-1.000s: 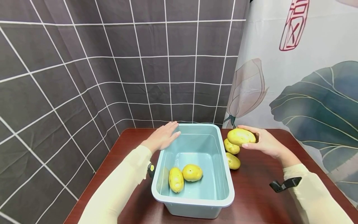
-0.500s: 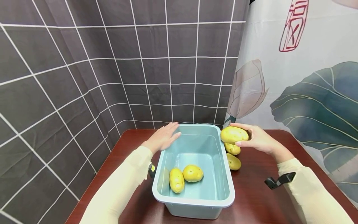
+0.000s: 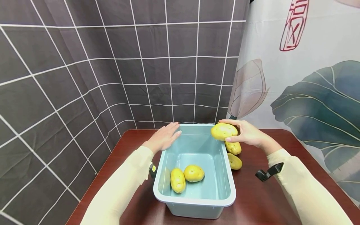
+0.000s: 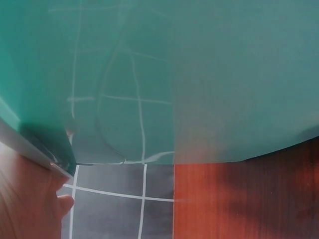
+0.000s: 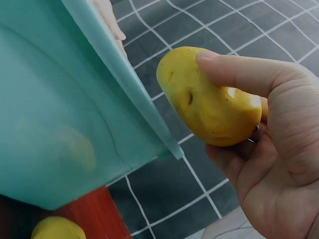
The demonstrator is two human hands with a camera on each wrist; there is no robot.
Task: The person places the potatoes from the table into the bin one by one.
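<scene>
Potato (image 3: 224, 131) aloft at the far right corner of the tub (image 3: 194, 202), right grip (image 3: 248, 133) pinching it! Probably firm, smooth, light enough one-handed; best held round its middle. Left grip (image 3: 164, 137), straight-fingered, touches the tub's far left.

A reddish-brown table stands in a corner hung with patterned cloth.
Dark grey fabric (image 3: 182, 70) with a white grid, gently rippled, covers the back and left; at right, white fabric (image 3: 270, 37) shows a pinkish flower bud (image 3: 248, 89), a large blue-green leaf (image 3: 323, 100) and a red stamp-like mark (image 3: 293, 26). The tabletop (image 3: 258, 200) has rounded far corners.
</scene>
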